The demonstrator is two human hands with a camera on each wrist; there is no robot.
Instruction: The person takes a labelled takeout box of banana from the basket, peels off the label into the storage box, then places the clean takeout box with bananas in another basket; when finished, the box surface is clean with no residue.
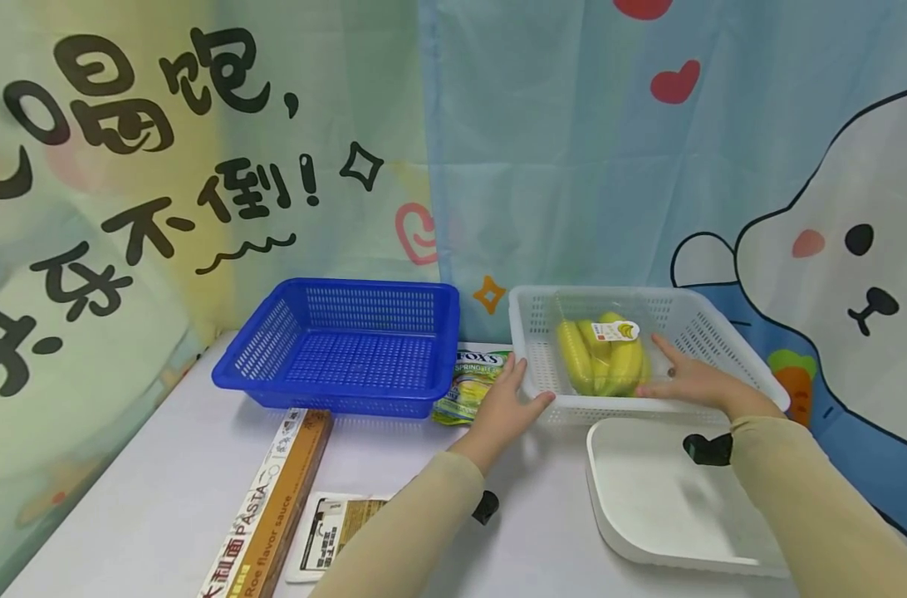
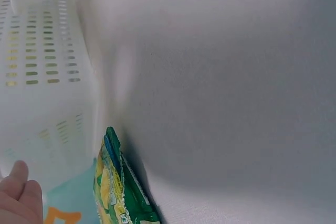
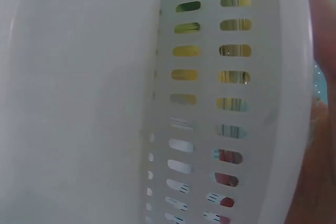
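1. I am at a simple staged set-up; whether in a home or a studio, I cannot tell.
2. Behind the blue basket, I face a pastel curtain printed with Chinese lettering, hearts and a cartoon animal.
3. Under the basket is my plain white table.
4. In front of the basket lies a pasta box, and to its right a FOX'S packet, both ordinary groceries.

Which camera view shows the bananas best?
The head view: it shows the bananas in their labelled pack inside the white basket. Both wrist views show only patches of yellow through the basket's slots.
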